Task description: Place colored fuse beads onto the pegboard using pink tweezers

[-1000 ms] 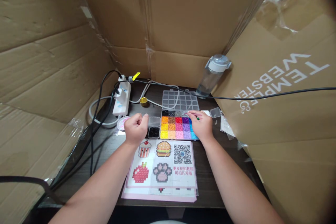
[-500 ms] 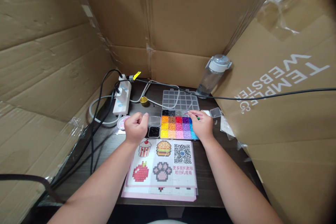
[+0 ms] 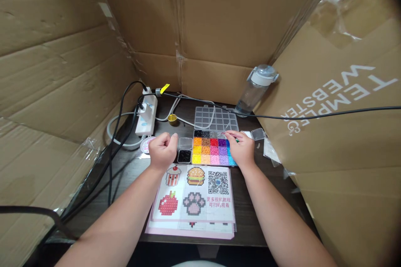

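Observation:
My left hand [image 3: 162,150] is curled into a loose fist just left of two small clear boxes, one of them holding black beads [image 3: 184,156]. What, if anything, sits inside the fist is hidden. My right hand [image 3: 241,149] rests on the right end of a compartment tray of coloured beads [image 3: 209,150], fingers pinched together over the top row on a thin tool with a green tip. In front of both hands lies a pattern sheet [image 3: 194,194] showing a cupcake, burger, apple, paw and a QR code.
The tray's clear lid [image 3: 215,118] stands open behind it. A water bottle [image 3: 255,89], a small clear box [image 3: 257,134], a gold cap [image 3: 171,119], a power strip [image 3: 146,115] with cables and a round tape roll [image 3: 145,144] sit on the dark table. Cardboard walls surround the table.
Both hands stay almost still. The view has shifted slightly, nothing else has moved.

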`<state>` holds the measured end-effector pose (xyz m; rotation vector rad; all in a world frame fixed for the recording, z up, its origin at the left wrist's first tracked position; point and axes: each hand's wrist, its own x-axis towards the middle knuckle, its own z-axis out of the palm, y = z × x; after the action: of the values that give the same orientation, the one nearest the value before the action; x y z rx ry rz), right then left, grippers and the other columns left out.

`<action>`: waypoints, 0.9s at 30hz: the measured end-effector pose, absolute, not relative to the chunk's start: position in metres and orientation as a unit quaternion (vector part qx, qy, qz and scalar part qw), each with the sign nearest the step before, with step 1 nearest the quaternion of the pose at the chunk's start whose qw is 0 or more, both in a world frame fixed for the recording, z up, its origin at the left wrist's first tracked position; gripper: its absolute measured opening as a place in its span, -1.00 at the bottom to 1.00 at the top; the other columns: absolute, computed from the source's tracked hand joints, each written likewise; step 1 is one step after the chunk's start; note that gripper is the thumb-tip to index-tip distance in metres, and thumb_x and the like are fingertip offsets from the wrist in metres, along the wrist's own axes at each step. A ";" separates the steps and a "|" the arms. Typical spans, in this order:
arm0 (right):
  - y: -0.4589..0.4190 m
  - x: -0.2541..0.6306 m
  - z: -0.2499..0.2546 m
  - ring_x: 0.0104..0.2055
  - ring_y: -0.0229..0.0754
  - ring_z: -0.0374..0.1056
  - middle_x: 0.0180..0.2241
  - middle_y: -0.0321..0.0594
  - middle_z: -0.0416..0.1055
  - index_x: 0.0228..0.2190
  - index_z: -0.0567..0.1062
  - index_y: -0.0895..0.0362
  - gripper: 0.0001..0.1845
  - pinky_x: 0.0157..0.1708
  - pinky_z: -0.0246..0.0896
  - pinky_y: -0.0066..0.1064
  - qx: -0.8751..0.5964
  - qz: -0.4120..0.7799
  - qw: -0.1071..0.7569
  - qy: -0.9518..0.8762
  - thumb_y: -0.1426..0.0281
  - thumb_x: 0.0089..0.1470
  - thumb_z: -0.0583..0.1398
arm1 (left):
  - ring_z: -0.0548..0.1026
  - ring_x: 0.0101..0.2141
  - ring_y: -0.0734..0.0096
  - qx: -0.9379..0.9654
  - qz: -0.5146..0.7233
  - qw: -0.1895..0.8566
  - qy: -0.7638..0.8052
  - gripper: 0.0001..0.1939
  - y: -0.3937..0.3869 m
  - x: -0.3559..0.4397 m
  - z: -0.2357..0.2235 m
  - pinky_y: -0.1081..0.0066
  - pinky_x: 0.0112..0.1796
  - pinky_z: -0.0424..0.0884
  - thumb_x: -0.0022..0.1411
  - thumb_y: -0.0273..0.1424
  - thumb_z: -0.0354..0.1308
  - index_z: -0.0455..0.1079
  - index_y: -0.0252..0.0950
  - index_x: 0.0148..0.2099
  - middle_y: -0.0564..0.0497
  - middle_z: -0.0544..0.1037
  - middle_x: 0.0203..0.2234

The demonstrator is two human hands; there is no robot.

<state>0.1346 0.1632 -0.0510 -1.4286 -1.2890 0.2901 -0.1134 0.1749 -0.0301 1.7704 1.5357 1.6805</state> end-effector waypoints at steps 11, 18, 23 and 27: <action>0.164 0.134 -0.051 -0.30 -0.12 0.51 -0.38 -0.18 0.61 -0.43 0.64 0.08 -0.85 -0.19 0.40 -0.26 -0.613 0.124 0.549 -0.554 0.33 0.04 0.25 | -0.03 -0.64 0.61 0.608 0.573 0.129 0.534 -0.50 0.173 -0.113 -0.028 0.42 -0.56 0.00 0.08 -0.43 0.17 -0.15 -0.27 -0.63 0.18 -0.05 -0.72; 0.164 0.134 -0.049 -0.30 -0.12 0.51 -0.38 -0.18 0.61 -0.43 0.64 0.08 -0.85 -0.17 0.40 -0.26 -0.612 0.122 0.547 -0.557 0.33 0.04 0.25 | -0.02 -0.64 0.61 0.606 0.573 0.136 0.535 -0.50 0.174 -0.113 -0.029 0.42 -0.56 0.00 0.08 -0.42 0.17 -0.15 -0.27 -0.63 0.18 -0.04 -0.72; 0.164 0.133 -0.050 -0.31 -0.11 0.52 -0.38 -0.18 0.61 -0.44 0.64 0.09 -0.85 -0.18 0.40 -0.26 -0.614 0.124 0.547 -0.556 0.33 0.04 0.25 | -0.02 -0.63 0.60 0.605 0.571 0.143 0.537 -0.50 0.174 -0.114 -0.031 0.41 -0.55 0.00 0.08 -0.42 0.17 -0.15 -0.26 -0.63 0.18 -0.04 -0.73; 0.164 0.134 -0.052 -0.30 -0.10 0.52 -0.38 -0.18 0.62 -0.44 0.64 0.08 -0.85 -0.17 0.41 -0.23 -0.614 0.123 0.547 -0.556 0.32 0.04 0.25 | -0.02 -0.64 0.60 0.607 0.572 0.139 0.534 -0.50 0.175 -0.114 -0.032 0.40 -0.55 0.00 0.08 -0.42 0.18 -0.14 -0.26 -0.63 0.18 -0.04 -0.72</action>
<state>0.1342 0.1644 -0.0515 -1.4539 -1.3171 0.2904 -0.1143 0.1750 -0.0321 1.7549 1.5427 1.6531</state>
